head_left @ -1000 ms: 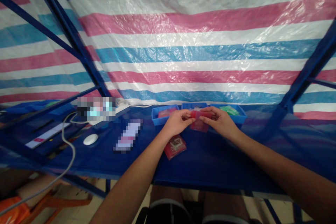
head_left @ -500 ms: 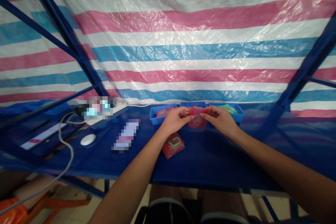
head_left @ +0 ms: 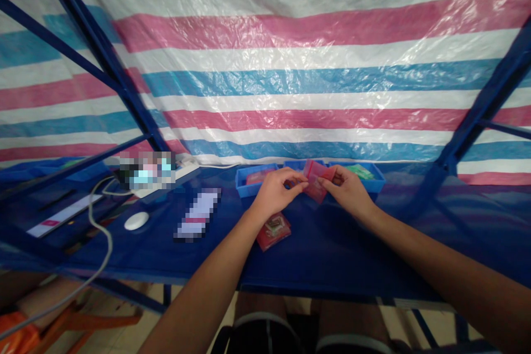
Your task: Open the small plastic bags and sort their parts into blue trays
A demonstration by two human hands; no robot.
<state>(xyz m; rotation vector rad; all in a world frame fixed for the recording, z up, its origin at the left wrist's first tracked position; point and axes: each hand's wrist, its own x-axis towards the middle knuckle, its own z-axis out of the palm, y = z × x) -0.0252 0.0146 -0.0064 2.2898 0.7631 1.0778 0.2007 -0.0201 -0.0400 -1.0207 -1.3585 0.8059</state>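
A small see-through red zip bag (head_left: 317, 190) hangs tilted between my hands, above the blue table. My right hand (head_left: 345, 185) pinches it by its right side between thumb and fingers. The thumb and fingertips of my left hand (head_left: 279, 191) are closed at its left edge. Below my left hand, a red plastic packet with a silvery piece (head_left: 274, 231) lies flat on the table. Behind my hands stand three blue bins: the left bin (head_left: 244, 188) holds red bags, the right bin (head_left: 378, 183) holds green ones, and the middle bin (head_left: 292, 165) is mostly hidden.
On the table (head_left: 332, 265) to the left lie a blurred-out phone (head_left: 198, 214), a white mouse (head_left: 136, 220) and a white power strip (head_left: 186, 172). A pale cable (head_left: 107, 249) loops over the front edge. Blue frame bars and a striped plastic sheet (head_left: 315, 83) enclose the back.
The red bag, level between both hands before, has turned and now slants with its top to the left. My right hand has shifted slightly; the packet stays on the table.
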